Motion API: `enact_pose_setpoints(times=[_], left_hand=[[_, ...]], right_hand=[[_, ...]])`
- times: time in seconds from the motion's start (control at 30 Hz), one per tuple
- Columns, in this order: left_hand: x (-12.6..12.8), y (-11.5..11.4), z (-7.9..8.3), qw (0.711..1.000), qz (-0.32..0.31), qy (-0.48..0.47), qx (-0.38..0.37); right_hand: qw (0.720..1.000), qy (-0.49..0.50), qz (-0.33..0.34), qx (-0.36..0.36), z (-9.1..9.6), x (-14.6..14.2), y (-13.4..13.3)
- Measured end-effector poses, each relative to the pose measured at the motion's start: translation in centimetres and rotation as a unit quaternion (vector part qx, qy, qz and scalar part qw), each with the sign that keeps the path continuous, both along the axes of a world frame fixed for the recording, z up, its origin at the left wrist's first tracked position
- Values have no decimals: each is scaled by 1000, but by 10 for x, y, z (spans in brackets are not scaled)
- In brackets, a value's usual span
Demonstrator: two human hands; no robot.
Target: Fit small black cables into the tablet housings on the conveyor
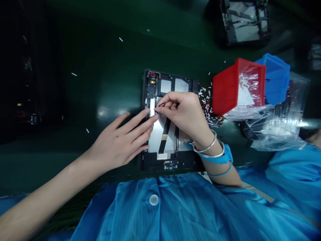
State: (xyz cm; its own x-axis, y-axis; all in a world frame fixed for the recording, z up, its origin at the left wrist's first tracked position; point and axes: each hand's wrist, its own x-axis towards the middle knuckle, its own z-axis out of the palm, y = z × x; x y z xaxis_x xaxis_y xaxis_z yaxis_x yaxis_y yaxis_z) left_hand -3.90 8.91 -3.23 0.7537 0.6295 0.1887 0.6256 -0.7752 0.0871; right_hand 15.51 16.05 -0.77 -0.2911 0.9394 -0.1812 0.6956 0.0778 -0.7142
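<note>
An opened tablet lies on the green table in front of me, its silver inside and black frame facing up. A black ribbon cable runs down its middle, and a small red-edged part sits at its top left corner. My left hand is open, with outstretched fingers reaching over the tablet's left edge. Above the silver area, my right hand is closed in a pinch by the left fingertips. A thin dark piece shows near its fingers, too small to name. The right hand covers the tablet's centre.
Right of the tablet lies a scatter of tiny parts, beside a red bin and a blue bin. Clear plastic bags lie around them. More opened devices stand at the top right. A blue sleeve shows at right.
</note>
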Motion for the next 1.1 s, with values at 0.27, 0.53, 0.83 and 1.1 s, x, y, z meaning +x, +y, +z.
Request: enact_pose_setpoints(times=[0.27,0.53,0.83,1.1], left_hand=[[-2,3,-5,999,-15,-34,-30],[-1,4,-6,997,-13,-53,-54],[-13,-9,-4,991,64,-111,-27],[-10,-16,-6,995,67,-70,13]], right_hand=[[999,27,-24,-12,-1,0,5],[1000,18,-22,7,-6,-1,4],[964,-154,6,218,6,9,-18],[901,-220,145,344,-1,21,-44]])
